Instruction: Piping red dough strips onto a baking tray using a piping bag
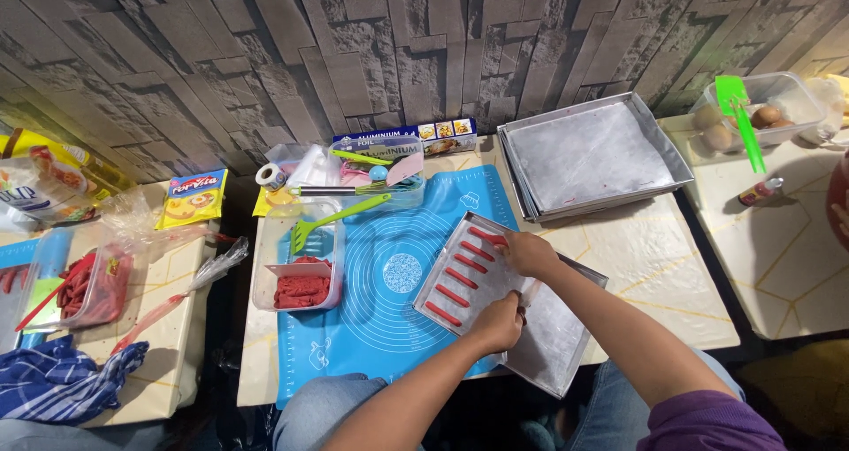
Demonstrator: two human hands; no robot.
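Observation:
A rectangular metal baking tray [557, 345] lies tilted across the front edge of the table, partly on a blue silicone mat [389, 318]. Several red sausage-like strips [460, 279] lie in a row at the tray's left end. My right hand [528, 253] rests on the tray's upper part, fingers at the topmost strip. My left hand [498, 323] sits lower on the tray with fingers curled, touching its lined surface; whether it holds anything I cannot tell.
A clear tub of red mince [302, 287] with a green spatula [336, 221] stands left of the mat. Stacked empty trays [591, 155] sit behind. A box of foil [442, 134], utensils, an egg container [761, 110] and another tub of red strips [84, 287] surround.

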